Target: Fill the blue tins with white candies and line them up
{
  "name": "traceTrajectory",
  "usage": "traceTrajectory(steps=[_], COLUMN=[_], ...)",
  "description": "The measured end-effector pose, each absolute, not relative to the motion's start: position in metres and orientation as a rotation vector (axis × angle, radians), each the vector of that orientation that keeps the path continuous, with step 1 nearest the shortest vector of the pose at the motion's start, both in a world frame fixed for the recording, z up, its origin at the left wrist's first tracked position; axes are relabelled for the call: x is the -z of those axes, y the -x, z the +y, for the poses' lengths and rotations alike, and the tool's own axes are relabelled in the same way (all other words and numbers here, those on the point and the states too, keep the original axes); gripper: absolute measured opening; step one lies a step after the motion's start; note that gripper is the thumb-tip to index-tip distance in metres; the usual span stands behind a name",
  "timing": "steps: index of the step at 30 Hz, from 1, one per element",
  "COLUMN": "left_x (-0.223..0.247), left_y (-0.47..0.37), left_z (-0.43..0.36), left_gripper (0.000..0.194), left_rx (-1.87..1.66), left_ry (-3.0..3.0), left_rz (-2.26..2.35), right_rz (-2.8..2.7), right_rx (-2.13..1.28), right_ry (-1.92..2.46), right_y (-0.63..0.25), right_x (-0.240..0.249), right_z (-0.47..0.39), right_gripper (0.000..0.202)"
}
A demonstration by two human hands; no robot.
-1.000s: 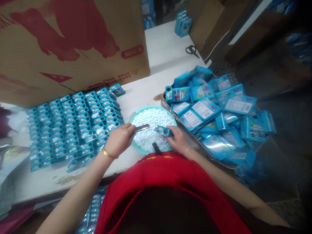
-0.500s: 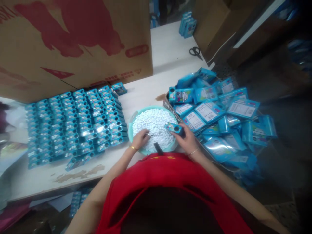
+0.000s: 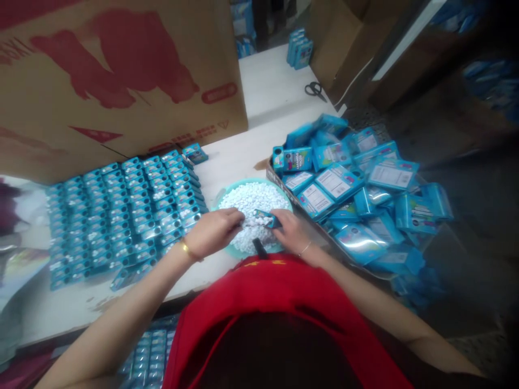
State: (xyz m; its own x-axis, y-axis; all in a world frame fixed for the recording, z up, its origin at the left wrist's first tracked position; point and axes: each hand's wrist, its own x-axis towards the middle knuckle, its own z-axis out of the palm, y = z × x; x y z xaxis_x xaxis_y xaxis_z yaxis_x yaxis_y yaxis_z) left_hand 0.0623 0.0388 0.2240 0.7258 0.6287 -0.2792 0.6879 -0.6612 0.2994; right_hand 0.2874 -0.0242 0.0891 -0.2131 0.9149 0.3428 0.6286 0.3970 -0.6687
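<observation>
A light green bowl (image 3: 286,195) full of small white pieces (image 3: 253,197) stands on the white table in front of me. Over its right side, my right hand (image 3: 291,232) grips a small blue box (image 3: 265,217) by its right end. My left hand (image 3: 219,229) is at the bowl's left side, fingers pinched together near the box's left end; what they hold, if anything, is too small to make out. To the left, rows of similar blue boxes (image 3: 133,213) with dark round spots and some white pieces stand packed together.
A large cardboard box (image 3: 162,70) rises behind the rows. On the right, an open carton (image 3: 284,186) overflows with blue packets (image 3: 336,181). Dark scissors (image 3: 315,91) and a few upright blue boxes (image 3: 299,49) are at the table's far end (image 3: 267,81).
My left hand has risen from the white pieces and turned toward the box. My right hand has moved the blue box left, nearer the bowl's middle. The whole view has shifted slightly.
</observation>
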Motion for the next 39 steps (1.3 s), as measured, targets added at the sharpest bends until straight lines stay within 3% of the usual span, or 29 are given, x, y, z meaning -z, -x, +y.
traceTrajectory(steps=[5,10,13,17,21,25,30,34,39], left_x=[-0.267,-0.270,-0.230,-0.139,-0.063,-0.033,-0.052,-0.106,-0.180], left_y=[-0.103,-0.091,-0.050,-0.011,-0.038,-0.071,-0.045,-0.020,-0.030], left_z=[0.026,0.025,0.030,0.025,0.011,0.010,0.014,0.020,0.034], left_gripper=[0.018,0.019,0.021,0.019,0.021,0.023,0.023,0.024,0.020], left_rx=[0.585,0.501,0.400,0.475,0.148,-0.095,-0.274,-0.384,-0.213], left_ry=[-2.731,-2.762,-2.632,-2.396,-2.180,-2.045,-1.961,-2.005,-2.220], left_rz=[1.082,1.166,1.390,1.506,1.485,1.446,1.342,1.249,1.075], right_rz=[-1.935,-1.893,-1.864,-1.819,-1.754,-1.677,-1.628,-1.682,-1.842], right_rx=[-0.505,-0.512,-0.525,-0.575,-0.626,-0.673,-0.667,-0.643,-0.582], right_ry=[1.264,1.273,1.318,1.404,1.468,1.533,1.586,1.559,1.413], right_y=[-0.282,-0.287,-0.295,-0.305,-0.309,-0.310,-0.313,-0.311,-0.297], right_x=[-0.082,-0.079,-0.081,-0.082,-0.083,-0.085,-0.085,-0.083,-0.088], right_z=[-0.025,-0.028,-0.030,-0.032,-0.033,-0.033,-0.034,-0.033,-0.027], right_gripper=[0.040,0.038,0.036,0.037,0.038,0.042,0.042,0.042,0.034])
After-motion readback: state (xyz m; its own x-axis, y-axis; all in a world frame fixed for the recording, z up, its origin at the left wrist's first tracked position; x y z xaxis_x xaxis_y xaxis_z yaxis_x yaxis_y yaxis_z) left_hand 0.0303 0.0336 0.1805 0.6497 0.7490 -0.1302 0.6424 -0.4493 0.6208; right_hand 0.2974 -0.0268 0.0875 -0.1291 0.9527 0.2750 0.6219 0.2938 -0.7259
